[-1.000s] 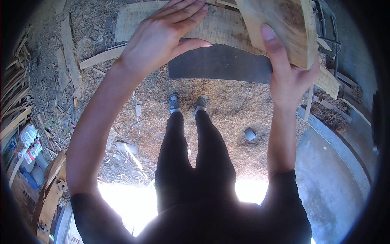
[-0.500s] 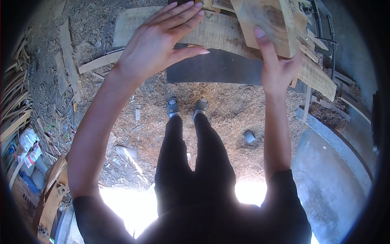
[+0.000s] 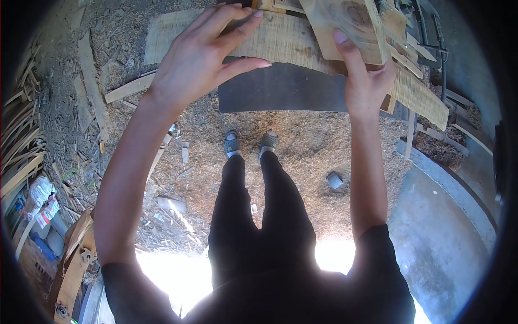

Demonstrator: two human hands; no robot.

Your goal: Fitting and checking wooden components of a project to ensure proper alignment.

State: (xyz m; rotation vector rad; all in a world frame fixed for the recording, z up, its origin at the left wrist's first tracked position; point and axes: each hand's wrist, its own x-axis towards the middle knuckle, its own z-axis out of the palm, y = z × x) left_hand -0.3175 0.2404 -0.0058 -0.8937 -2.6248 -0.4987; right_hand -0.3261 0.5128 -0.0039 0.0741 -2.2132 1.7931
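Note:
My right hand grips the near edge of a thick, pale wooden block with a dark knot, the thumb on its top face and the other fingers hidden behind it. The block lies over a long, thin plank running crosswise at the far side. My left hand is over the left part of this plank, thumb spread away from slightly bent fingers, holding nothing that I can see. Whether its fingertips touch the wood is hard to tell. Below the plank's near edge is a dark flat panel.
Sawdust and chips cover the ground around my feet. Curved wood strips are piled at the far left. Metal bars and offcuts stand at the upper right. A concrete slab lies to the right, and a small grey block on the ground.
My left hand's fingers have bent more and lifted slightly, the hand shifting a little left. My right hand keeps its grip on the wooden block, which sits slightly higher and further left in view.

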